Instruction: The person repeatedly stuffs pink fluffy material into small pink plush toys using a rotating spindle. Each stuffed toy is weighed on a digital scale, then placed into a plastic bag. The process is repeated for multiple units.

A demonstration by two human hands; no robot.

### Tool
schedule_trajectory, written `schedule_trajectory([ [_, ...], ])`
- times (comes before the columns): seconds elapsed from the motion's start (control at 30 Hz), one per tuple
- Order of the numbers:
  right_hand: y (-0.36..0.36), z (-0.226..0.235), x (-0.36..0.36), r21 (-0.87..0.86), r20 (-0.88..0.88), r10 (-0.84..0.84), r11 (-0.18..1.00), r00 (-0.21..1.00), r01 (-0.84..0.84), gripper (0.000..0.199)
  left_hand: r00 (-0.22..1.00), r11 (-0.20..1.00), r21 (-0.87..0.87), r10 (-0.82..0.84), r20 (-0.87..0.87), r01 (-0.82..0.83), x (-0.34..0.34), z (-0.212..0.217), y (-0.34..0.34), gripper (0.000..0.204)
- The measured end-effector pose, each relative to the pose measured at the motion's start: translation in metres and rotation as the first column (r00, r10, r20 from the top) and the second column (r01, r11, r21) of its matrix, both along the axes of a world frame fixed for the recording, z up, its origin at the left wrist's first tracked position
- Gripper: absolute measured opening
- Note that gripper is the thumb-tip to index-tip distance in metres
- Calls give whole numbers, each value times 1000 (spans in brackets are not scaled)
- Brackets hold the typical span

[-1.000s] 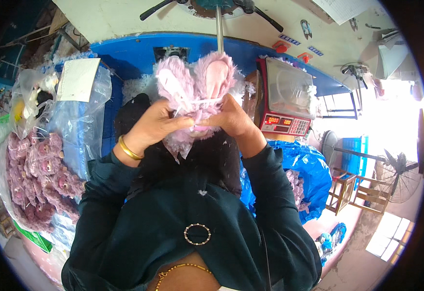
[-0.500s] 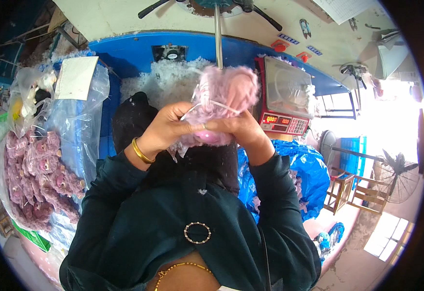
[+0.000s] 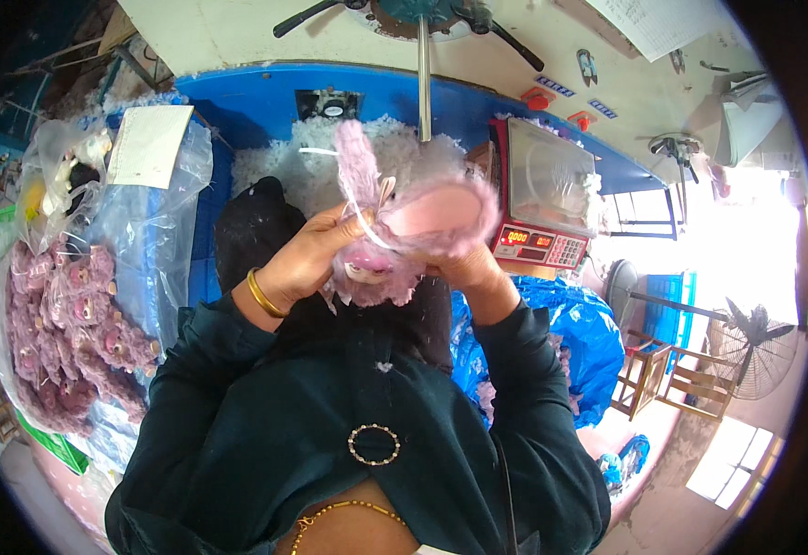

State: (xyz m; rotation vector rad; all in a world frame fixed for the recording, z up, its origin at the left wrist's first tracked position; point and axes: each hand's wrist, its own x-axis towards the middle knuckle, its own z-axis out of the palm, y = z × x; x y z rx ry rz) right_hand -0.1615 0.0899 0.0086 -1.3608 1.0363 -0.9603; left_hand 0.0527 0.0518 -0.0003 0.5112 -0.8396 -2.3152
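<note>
A fluffy mauve plush toy [image 3: 441, 217] is held up between my two hands, above my lap and just below the end of a metal tube [image 3: 424, 83]. One broad ear with a smooth pink lining opens out to the right, while the other ear stands narrow and upright. A shiny pink face part shows low on the toy. My left hand [image 3: 320, 252] pinches the toy's left side beside a white strip. My right hand [image 3: 467, 268] grips it from below the broad ear, which partly hides the fingers.
White stuffing fluff [image 3: 274, 159] lies in the blue tray [image 3: 237, 100] ahead. At the right stand a red scale [image 3: 542, 242] and a blue plastic bag [image 3: 584, 319]. To the left, a pile of mauve plush toys [image 3: 75, 324] lies by clear plastic. A fan [image 3: 751, 347] stands farther right.
The toy has been turned and its ears spread apart; the pink-lined ear now faces up at the right. My right hand has shifted lower behind it.
</note>
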Motion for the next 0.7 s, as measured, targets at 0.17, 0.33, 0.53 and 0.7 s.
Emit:
schedule_trajectory([
  [0.17, 16, -15, 10, 355, 516, -169, 934, 840, -30, 67, 993, 988, -145, 58, 100, -43, 4, -2, -5, 38],
  [0.33, 13, -28, 3, 33, 154, -72, 997, 985, 68, 58, 973, 951, -276, 182, 140, -139, 5, -7, -3, 35],
  [0.53, 4, -31, -8, 3, 276, -177, 983, 945, 183, 61, 971, 902, -424, 169, 172, -82, 2, -22, -16, 44],
  [0.7, -10, -8, -25, -233, -223, -146, 968, 964, 93, 39, 995, 993, 109, 55, -88, -45, -24, 17, -31, 37],
])
